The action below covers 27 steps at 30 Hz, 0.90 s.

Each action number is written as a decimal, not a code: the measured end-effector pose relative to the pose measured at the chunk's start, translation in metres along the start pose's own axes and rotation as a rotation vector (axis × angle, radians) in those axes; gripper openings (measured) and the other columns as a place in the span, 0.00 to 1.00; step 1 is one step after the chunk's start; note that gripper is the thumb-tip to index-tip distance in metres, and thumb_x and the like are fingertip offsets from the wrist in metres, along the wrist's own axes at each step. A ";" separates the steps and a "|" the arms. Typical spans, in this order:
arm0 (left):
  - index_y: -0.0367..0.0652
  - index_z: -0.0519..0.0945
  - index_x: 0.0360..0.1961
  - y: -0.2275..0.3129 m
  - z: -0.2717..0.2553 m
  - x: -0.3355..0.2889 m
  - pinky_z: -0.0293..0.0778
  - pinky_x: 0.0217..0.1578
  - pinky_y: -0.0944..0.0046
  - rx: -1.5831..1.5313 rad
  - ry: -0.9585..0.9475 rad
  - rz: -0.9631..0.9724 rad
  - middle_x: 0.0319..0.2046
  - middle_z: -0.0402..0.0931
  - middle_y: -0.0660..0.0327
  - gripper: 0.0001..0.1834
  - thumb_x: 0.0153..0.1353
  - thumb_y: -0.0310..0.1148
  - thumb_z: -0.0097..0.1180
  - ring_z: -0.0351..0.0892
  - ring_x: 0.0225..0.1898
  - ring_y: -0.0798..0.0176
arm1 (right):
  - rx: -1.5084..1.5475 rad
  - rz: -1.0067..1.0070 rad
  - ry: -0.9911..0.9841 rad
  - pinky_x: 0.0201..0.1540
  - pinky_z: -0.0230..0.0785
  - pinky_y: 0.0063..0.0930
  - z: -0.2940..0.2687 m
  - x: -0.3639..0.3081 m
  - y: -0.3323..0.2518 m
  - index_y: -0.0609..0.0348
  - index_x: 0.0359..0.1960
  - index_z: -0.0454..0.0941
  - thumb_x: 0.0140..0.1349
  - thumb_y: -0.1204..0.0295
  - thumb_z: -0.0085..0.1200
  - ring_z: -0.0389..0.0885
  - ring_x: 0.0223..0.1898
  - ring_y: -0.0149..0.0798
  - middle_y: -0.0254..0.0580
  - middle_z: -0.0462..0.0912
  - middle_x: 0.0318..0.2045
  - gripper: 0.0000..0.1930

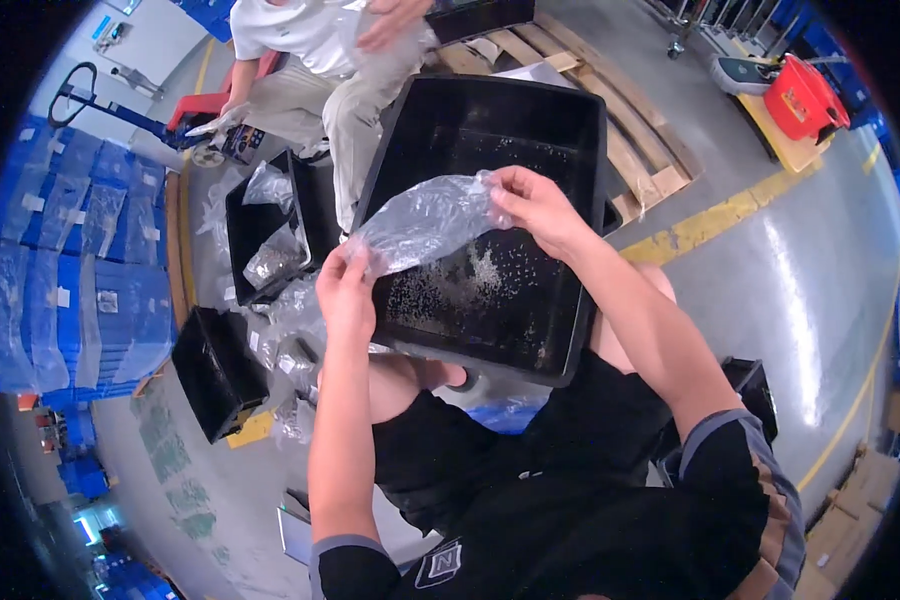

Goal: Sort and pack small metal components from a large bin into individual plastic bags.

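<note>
A clear plastic bag [425, 222] is stretched between my two hands above a large black tray [582, 150]. My left hand [348, 290] pinches the bag's near left end. At its far right end, my right hand [536, 208] grips the other edge between thumb and fingers. The bag looks flat and crinkled; whether anything is inside I cannot tell. Below it, many small pale pieces [482, 272] lie scattered and in a loose heap on the tray's floor. The tray reaches back from my knees.
Across from me sits a person [305, 40] handling clear plastic. To the left stand a black bin [232, 235] with filled bags, another black bin [215, 375] and wrapped blue crates [80, 300]. A wooden pallet [640, 150] lies behind the tray; a red bucket [805, 98] stands far right.
</note>
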<state>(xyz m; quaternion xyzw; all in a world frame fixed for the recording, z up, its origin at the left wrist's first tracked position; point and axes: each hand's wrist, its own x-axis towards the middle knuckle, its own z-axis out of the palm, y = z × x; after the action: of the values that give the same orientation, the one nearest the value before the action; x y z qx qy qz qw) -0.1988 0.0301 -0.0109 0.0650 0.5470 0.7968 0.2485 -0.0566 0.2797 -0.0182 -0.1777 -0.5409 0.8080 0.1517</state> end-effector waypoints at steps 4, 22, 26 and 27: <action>0.33 0.77 0.41 0.004 0.004 0.001 0.79 0.40 0.62 0.109 0.062 0.077 0.37 0.79 0.57 0.07 0.65 0.25 0.55 0.80 0.37 0.63 | 0.073 -0.026 0.045 0.44 0.72 0.25 -0.018 0.009 -0.002 0.56 0.44 0.74 0.68 0.70 0.51 0.75 0.39 0.26 0.29 0.76 0.36 0.06; 0.35 0.59 0.58 0.036 0.049 -0.005 0.73 0.49 0.62 0.130 -0.036 0.007 0.53 0.70 0.46 0.28 0.58 0.19 0.56 0.75 0.54 0.54 | 0.092 -0.024 0.040 0.40 0.74 0.26 -0.019 0.005 -0.026 0.54 0.40 0.75 0.67 0.65 0.54 0.77 0.37 0.26 0.29 0.77 0.34 0.07; 0.35 0.65 0.54 0.003 0.082 -0.024 0.72 0.49 0.62 0.697 0.228 0.538 0.48 0.70 0.51 0.27 0.54 0.24 0.61 0.73 0.50 0.58 | 0.191 -0.007 0.037 0.39 0.73 0.25 0.001 0.001 -0.024 0.56 0.33 0.72 0.65 0.69 0.56 0.75 0.36 0.26 0.30 0.76 0.32 0.07; 0.34 0.69 0.50 0.003 0.106 -0.035 0.72 0.47 0.64 0.722 0.097 0.493 0.47 0.70 0.53 0.25 0.53 0.27 0.64 0.72 0.46 0.60 | 0.190 -0.007 0.031 0.39 0.73 0.25 0.000 0.000 -0.021 0.56 0.33 0.72 0.65 0.69 0.56 0.75 0.36 0.26 0.30 0.76 0.32 0.07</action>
<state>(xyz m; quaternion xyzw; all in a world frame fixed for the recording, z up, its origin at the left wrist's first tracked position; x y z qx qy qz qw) -0.1299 0.1020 0.0388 0.2388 0.7694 0.5923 -0.0138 -0.0554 0.2875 0.0014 -0.1727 -0.4599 0.8524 0.1792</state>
